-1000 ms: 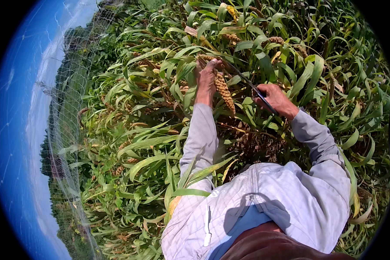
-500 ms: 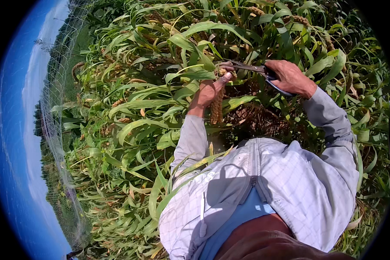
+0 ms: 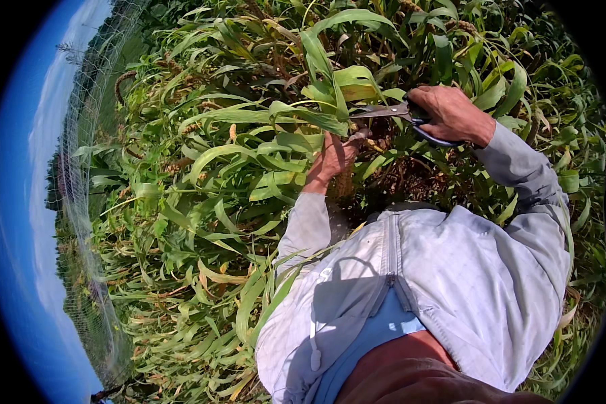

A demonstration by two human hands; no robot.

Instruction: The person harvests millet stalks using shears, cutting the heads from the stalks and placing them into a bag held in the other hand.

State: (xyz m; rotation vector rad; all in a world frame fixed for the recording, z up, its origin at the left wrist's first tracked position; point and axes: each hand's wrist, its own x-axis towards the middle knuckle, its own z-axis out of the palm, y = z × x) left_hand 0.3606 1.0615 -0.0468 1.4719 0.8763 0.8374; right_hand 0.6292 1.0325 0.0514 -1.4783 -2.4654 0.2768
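Note:
Black-handled scissors (image 3: 382,112) are in my right hand (image 3: 453,114), its fingers closed round the handles. Their blades point left, close above my left hand (image 3: 334,159) and beside a broad green leaf. My left hand is closed round a millet head, with the thumb toward the scissors. The tan, grainy millet head (image 3: 344,183) hangs below that hand, partly in shade. Leaves cover some of the left fingers, and the cut or uncut state of the stalk cannot be made out.
Dense millet plants (image 3: 229,168) with long green and yellowing leaves surround both arms. Another drooping millet head (image 3: 122,86) shows at the far left. A wire mesh fence (image 3: 81,202) runs along the left side. Dry brown stems and shaded ground (image 3: 417,176) lie under my hands.
My left hand has moved down and slightly right with the millet head, which is now more shaded. The scissor blades have lowered slightly and stay above that hand.

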